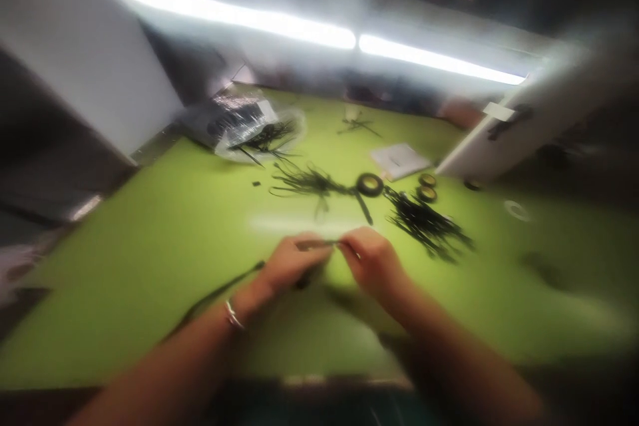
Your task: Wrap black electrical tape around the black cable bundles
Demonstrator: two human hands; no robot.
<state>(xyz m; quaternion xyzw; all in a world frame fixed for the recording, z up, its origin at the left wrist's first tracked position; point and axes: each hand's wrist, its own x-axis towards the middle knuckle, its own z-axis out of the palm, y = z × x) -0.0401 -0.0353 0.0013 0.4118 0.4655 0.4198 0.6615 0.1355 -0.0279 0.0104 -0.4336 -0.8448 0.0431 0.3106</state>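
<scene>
Between my two hands, over the front middle of the green table, is a thin dark cable (327, 242). My left hand (293, 261), with a bracelet at its wrist, is closed on the cable, thumb and fingers pressed together. My right hand (370, 254) pinches the same cable at its right end, its fingertips close to the left ones. A longer dark cable (219, 291) runs from beside my left hand toward the table's front left. Blur hides the detail at the fingertips.
On the green table (150, 226), beyond my hands, lie a roll of black tape (370, 184), a bunch of black cables (429, 223), a looser bunch (309, 180), smaller tape rolls (426, 193), a white pad (399, 160) and a plastic bag (249, 126). White panels (499, 126) flank both sides.
</scene>
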